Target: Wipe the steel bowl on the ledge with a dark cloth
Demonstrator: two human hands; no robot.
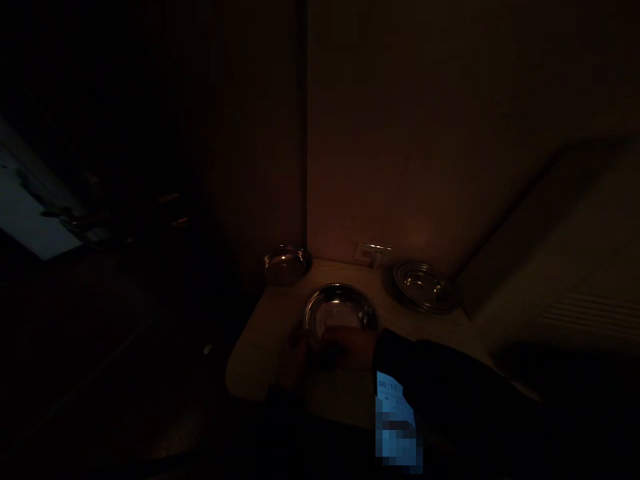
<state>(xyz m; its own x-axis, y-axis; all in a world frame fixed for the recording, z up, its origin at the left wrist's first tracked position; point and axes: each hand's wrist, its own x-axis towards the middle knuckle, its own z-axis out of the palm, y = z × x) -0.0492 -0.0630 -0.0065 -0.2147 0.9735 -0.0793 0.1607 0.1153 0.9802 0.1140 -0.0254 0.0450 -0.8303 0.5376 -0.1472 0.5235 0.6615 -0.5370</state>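
A round, shiny metal bowl (340, 293) sits on the small table in dim light. At its near rim, my two hands come close together. My right hand (350, 345), below a dark sleeve, reaches in from the right with its fingers curled. My left hand (294, 357) is a faint shape at the bowl's lower left, its fingers bent inward. A dark patch lies between the hands; whatever they hold there is too dark to make out. Something pale inside the bowl is hard to tell from a reflection.
On the pale tabletop (255, 347) stand a metal dish (286, 265) at the back left and stacked metal plates (424, 287) at the back right. A wall socket (373, 253) is behind. A lit phone (397, 427) lies near my right forearm.
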